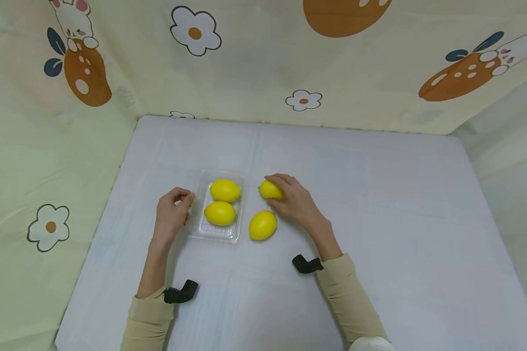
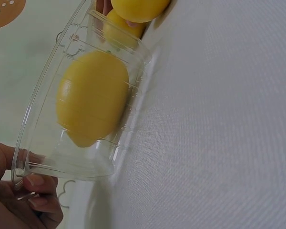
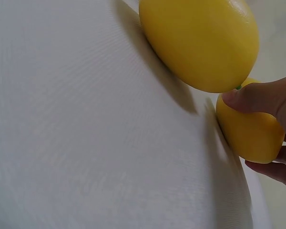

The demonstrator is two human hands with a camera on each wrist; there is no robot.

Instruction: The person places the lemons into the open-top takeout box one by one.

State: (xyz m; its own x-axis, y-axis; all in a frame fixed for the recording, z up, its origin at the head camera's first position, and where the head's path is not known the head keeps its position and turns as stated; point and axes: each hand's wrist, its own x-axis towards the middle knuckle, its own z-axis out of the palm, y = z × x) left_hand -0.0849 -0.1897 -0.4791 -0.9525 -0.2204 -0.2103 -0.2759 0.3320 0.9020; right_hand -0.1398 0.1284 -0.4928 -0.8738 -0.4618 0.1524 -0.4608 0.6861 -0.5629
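Note:
A clear plastic tray (image 1: 215, 237) lies on the white table with two lemons in it, a rear lemon (image 1: 225, 190) and a front lemon (image 1: 220, 213). My left hand (image 1: 172, 212) pinches the tray's left rim between thumb and fingers, as the left wrist view shows. To the right of the tray, my right hand (image 1: 293, 199) grips a lemon (image 1: 271, 190), thumb on the near side and fingers around the far side. Another lemon (image 1: 262, 225) lies loose on the table just in front of that hand, beside the tray; in the right wrist view this loose lemon (image 3: 200, 43) looms large.
The table (image 1: 399, 219) has a pale cover and stretches well to the right of both hands. Behind it hangs a cream curtain (image 1: 254, 63) printed with flowers and rabbits. Black curved pieces (image 1: 182, 291) sit at both wrists.

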